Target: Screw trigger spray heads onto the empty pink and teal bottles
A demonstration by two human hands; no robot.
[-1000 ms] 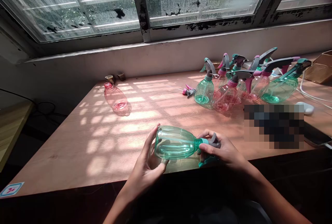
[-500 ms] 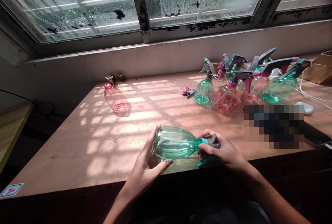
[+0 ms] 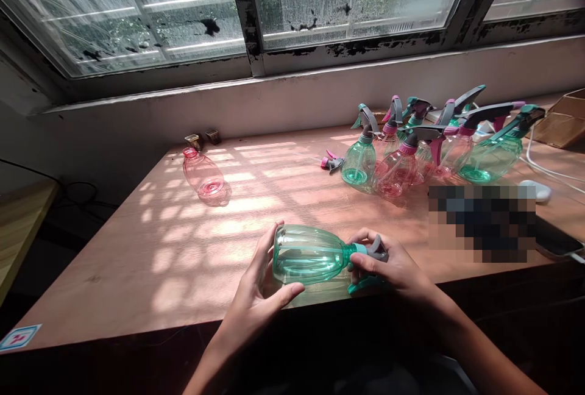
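Observation:
A clear green spray bottle (image 3: 308,255) lies on its side between my hands, above the table's front edge. My left hand (image 3: 262,294) cups its wide base, with fingers behind and the thumb along the lower side. At the neck, my right hand (image 3: 377,264) pinches the light teal collar (image 3: 359,249) of the spray head. The grey part of the head (image 3: 377,250) pokes out past these fingers, and a green trigger (image 3: 363,285) hangs below them. Inside the bottle a thin tube runs lengthwise.
A pink bottle without a head (image 3: 204,172) stands at the left. A loose pink-and-grey spray head (image 3: 332,162) lies near several assembled spray bottles (image 3: 395,169) at the right. A phone (image 3: 558,238), a white mouse (image 3: 535,191) and a cardboard box (image 3: 563,117) are farther right.
The green bottle's base has dropped slightly and the bottle looks turned a little about its length. Both hands keep nearly the same place and hold.

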